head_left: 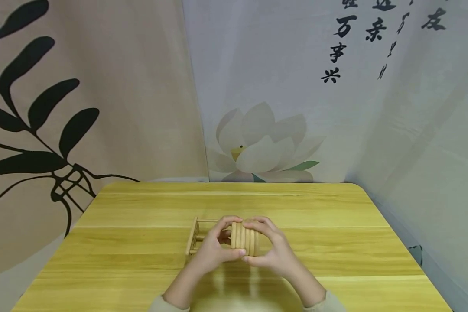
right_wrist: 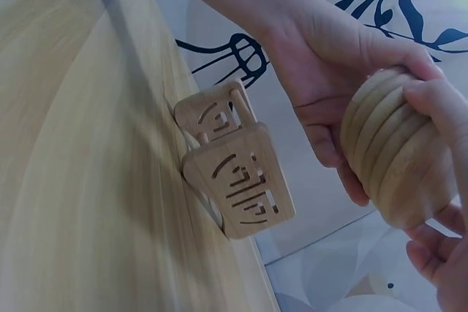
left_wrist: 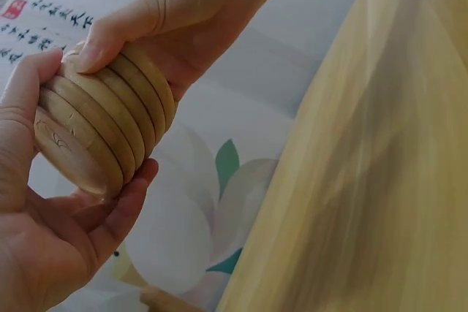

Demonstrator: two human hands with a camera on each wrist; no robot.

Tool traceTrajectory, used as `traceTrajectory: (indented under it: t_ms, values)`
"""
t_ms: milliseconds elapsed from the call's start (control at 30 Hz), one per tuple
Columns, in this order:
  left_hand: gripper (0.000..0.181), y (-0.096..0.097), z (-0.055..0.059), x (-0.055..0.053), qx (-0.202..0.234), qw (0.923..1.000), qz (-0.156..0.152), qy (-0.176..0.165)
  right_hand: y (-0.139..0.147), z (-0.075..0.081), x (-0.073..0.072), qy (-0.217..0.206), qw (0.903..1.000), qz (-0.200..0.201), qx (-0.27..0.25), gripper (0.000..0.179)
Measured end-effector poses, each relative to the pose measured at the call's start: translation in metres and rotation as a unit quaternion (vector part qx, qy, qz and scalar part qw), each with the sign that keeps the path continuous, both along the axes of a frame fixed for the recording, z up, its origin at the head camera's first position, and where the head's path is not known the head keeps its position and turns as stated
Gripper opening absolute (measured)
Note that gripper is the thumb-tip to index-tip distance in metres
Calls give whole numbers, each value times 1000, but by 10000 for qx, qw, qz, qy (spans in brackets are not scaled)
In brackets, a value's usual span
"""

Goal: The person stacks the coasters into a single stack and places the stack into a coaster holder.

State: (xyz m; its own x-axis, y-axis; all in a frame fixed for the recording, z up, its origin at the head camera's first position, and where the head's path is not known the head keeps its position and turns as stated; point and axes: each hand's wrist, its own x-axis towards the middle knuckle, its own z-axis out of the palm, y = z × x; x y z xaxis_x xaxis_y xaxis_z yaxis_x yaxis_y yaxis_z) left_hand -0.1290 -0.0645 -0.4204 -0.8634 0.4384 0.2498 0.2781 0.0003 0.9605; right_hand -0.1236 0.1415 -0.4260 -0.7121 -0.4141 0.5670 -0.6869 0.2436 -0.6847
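Several round wooden coasters [head_left: 243, 238] are stacked face to face, held up in front of the table between both hands. My left hand [head_left: 214, 253] grips the stack's left side, thumb at the near edge and fingers over the far one. On the other side my right hand [head_left: 273, 251] grips it too, its thumb close to the left thumb. In the left wrist view the outer coaster [left_wrist: 73, 155] shows faint markings on its face. A wooden holder [head_left: 192, 237] with rods and cut-out end panels stands on the table behind the left hand, partly hidden by it.
The wood-grain table [head_left: 335, 242] has rounded far corners. Behind it hangs a fabric backdrop [head_left: 148, 86] printed with dark leaves, a pale lotus and black characters. Another fabric side [head_left: 433, 151] runs along the right of the table.
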Motion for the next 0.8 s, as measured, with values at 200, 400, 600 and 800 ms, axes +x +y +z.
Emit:
traceTrajectory:
  t_ms: [200, 400, 600, 800]
  values:
    - [63, -6, 1, -2, -158, 9981, 270, 523, -9, 4, -1, -223, 9996, -81, -157, 69]
    - [63, -14, 2, -2, -72, 9990, 231, 374, -17, 5, -2, -399, 9989, -120, -217, 68]
    - [64, -23, 5, -3, -98, 9995, 249, 157, -25, 9, -4, -431, 9988, -33, -242, 68]
    - [63, -32, 7, -7, 97, 9997, 119, 208, -34, 11, -9, -404, 9989, 39, -219, 69]
